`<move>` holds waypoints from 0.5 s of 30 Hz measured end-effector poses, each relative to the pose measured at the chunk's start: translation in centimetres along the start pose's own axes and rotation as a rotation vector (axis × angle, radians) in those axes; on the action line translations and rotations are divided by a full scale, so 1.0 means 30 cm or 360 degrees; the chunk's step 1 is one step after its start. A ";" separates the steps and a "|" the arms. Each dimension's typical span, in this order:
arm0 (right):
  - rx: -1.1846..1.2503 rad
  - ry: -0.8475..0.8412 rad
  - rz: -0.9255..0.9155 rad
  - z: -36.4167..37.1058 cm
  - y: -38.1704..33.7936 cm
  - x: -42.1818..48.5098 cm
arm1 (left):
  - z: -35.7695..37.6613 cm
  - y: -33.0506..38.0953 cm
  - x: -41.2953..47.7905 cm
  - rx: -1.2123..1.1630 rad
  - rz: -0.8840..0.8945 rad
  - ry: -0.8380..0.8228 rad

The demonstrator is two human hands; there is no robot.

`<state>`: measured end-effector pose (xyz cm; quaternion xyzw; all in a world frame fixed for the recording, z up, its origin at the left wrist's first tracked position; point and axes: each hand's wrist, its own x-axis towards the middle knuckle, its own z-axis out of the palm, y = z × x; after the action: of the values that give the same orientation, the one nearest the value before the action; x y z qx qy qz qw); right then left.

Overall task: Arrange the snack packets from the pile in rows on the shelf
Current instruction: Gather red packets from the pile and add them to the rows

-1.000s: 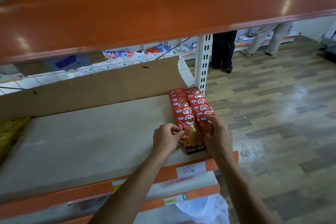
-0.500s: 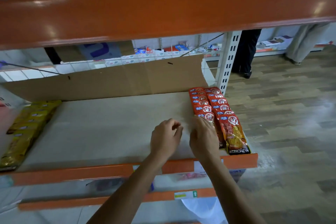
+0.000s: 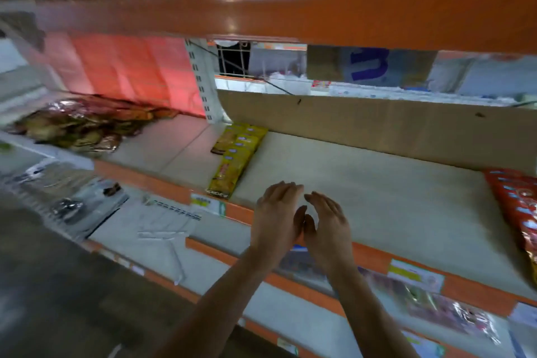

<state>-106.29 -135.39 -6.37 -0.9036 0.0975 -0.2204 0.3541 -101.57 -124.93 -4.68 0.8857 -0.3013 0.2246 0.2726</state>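
The left hand (image 3: 277, 213) and right hand (image 3: 327, 221) hover side by side above the front of the shelf (image 3: 363, 183). Both are empty, fingers loosely spread and gently curved, thumbs almost meeting, likely freed to fetch more packets. The pile (image 3: 84, 128), a crinkled heap of glossy foil packets, lies in the bay to the left, well apart from the hands. On the shelf, 1 row of flat yellow packets (image 3: 235, 160) runs front to back at the left end and overlapping red packets (image 3: 517, 206) line the right edge, leaving matte board between for more rows. A cardboard sheet (image 3: 377, 128) backs the shelf, probably to stop packets sliding off.
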 end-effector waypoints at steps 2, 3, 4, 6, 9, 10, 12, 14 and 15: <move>0.0024 -0.0010 -0.0076 0.115 -0.102 0.009 | -0.080 -0.132 -0.030 0.0072 -0.0044 0.0017; 0.0034 -0.0017 -0.0116 0.169 -0.152 0.015 | -0.117 -0.194 -0.046 0.0110 -0.0078 0.0016; 0.0043 -0.0028 -0.0153 0.222 -0.200 0.019 | -0.152 -0.255 -0.061 0.0140 -0.0118 0.0008; 0.0066 -0.0041 -0.0224 0.315 -0.284 0.025 | -0.218 -0.361 -0.089 0.0166 -0.0195 -0.0009; 0.0050 -0.0111 -0.0281 0.429 -0.385 0.033 | -0.291 -0.495 -0.128 0.0251 -0.0300 0.0027; 0.0051 -0.0136 -0.0299 0.462 -0.412 0.036 | -0.309 -0.533 -0.138 0.0276 -0.0344 0.0039; 0.0072 -0.0184 -0.0329 0.527 -0.460 0.051 | -0.336 -0.610 -0.153 0.0303 -0.0422 0.0059; 0.0108 -0.0230 -0.0348 0.589 -0.508 0.078 | -0.355 -0.689 -0.157 0.0327 -0.0480 0.0083; 0.0125 -0.0233 -0.0377 0.623 -0.527 0.096 | -0.364 -0.729 -0.154 0.0333 -0.0514 0.0089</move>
<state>-94.69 -113.65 -6.80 -0.9079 -0.0446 -0.1978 0.3670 -93.10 -101.65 -6.69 0.9395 -0.1226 0.2326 0.2197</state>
